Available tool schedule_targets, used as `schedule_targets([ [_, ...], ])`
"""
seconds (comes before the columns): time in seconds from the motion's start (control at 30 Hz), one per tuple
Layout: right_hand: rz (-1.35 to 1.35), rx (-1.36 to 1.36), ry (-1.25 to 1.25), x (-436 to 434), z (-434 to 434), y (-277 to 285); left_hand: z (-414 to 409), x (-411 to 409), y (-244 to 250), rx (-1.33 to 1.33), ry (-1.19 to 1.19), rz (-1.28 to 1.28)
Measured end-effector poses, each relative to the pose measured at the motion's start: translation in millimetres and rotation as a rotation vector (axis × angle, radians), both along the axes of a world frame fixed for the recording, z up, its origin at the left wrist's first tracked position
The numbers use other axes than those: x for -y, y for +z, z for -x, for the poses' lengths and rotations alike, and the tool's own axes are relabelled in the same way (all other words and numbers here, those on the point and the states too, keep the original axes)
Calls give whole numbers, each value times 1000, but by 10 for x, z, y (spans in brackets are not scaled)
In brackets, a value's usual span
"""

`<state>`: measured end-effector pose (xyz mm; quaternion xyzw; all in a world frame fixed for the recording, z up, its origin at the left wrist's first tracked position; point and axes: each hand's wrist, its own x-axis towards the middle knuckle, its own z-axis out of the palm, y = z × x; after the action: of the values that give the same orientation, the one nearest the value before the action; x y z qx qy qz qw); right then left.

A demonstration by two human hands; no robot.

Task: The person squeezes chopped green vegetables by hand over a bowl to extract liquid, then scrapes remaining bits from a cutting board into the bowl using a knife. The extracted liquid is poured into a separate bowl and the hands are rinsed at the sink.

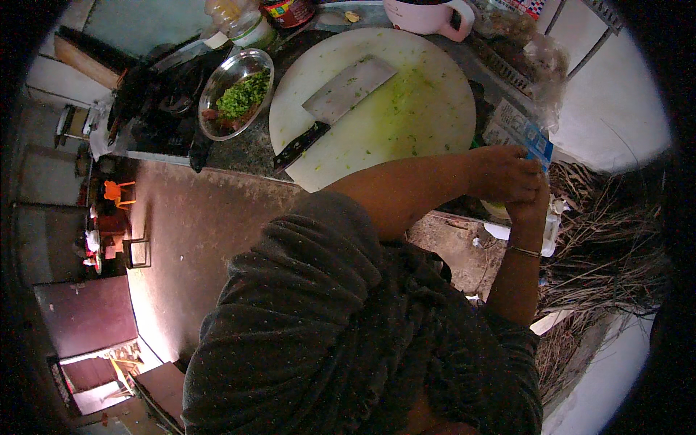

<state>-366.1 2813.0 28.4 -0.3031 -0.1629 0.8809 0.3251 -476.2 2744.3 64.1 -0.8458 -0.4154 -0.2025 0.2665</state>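
Note:
At the right my left hand reaches across, fingers curled, and meets my right hand, which is mostly hidden. A blue and white printed packet lies just beyond them; whether either hand holds it cannot be told. On the round white cutting board, wet and green-stained with bits of chopped greens, lies a cleaver with a black handle pointing to the lower left. Left of the board, an oval metal bowl holds chopped greens and reddish pieces.
A pink mug, a red-labelled jar and a plastic bottle stand behind the board. A dark stove is at the left. Dry twigs are piled at the right, below crumpled plastic bags. An orange stool stands farther off.

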Motion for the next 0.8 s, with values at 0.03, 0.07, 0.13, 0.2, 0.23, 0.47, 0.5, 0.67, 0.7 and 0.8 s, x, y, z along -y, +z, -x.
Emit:
schedule_targets([
  [0.03,8,-36,26,-24,-17,-37,1,-13,-13,-16,-6,-32],
  [0.07,16,-72,52,-81,-47,-119,-7,-140,-157,-21,-23,-102],
  [0.13,-19,-144,107,-156,-107,-237,-24,-141,-90,-8,-40,-101],
  [0.2,-107,-214,172,-160,-129,-254,-30,-59,-20,27,-33,38],
  [0.23,-700,215,246,-142,-124,-213,-18,-72,-37,47,-52,-7],
  [0.47,-1246,650,284,-194,-106,-322,-31,-79,-66,143,-59,-14],
  [0.5,-1039,515,258,-169,-93,-322,-25,-38,-29,149,-52,22],
  [0.67,-1393,745,240,-92,-113,-227,-30,-19,-11,178,-87,42],
  [0.7,-1411,820,254,-84,-129,-196,-37,-52,-23,167,-97,71],
  [0.8,-1573,1312,374,50,-113,74,-39,-107,-53,98,-99,141],
])
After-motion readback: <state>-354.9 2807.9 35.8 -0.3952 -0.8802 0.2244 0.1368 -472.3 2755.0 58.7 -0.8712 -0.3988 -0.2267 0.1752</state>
